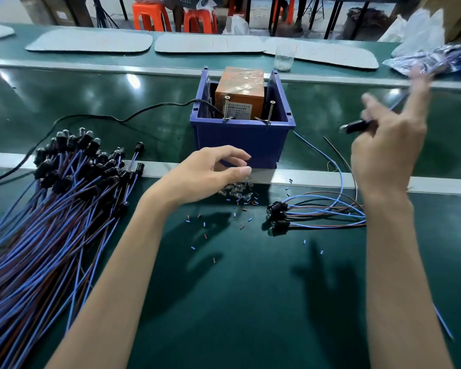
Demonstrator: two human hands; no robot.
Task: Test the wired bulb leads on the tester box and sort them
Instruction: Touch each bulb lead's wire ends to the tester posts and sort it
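The fingers (375,110) of the right hand (389,153) are curled round a single black-socket bulb lead (357,127), held raised above the surface to the right of the bin. Its bulb end points left and its forefinger sticks upward, blurred. The fingers (232,153) of the left hand (208,174) are loosely curved with thumb and forefinger apart. Nothing shows between them, and the hand hovers just over a small heap of clear glass bulbs (237,189).

That heap lies right in front of a blue plastic bin (240,139), which contains an orange tester box (240,87) wrapped in clear tape. Two upright metal screws (226,107) stand at the bin's near edge. A black power cable (91,119) runs away from the bin to the left.

Short blue and red insulation offcuts (205,224) are scattered over the dark green surface (250,302) between the forearms. A large bundle of blue and brown wired bulb leads (51,209) fans out at the left, sockets towards the bin. A small group of wired leads (298,213) lies under the right wrist, sockets pointing left.

Farther back stand a clear plastic cup (284,57), pale grey mats (91,41) and a clear plastic bag of blue parts (437,61).
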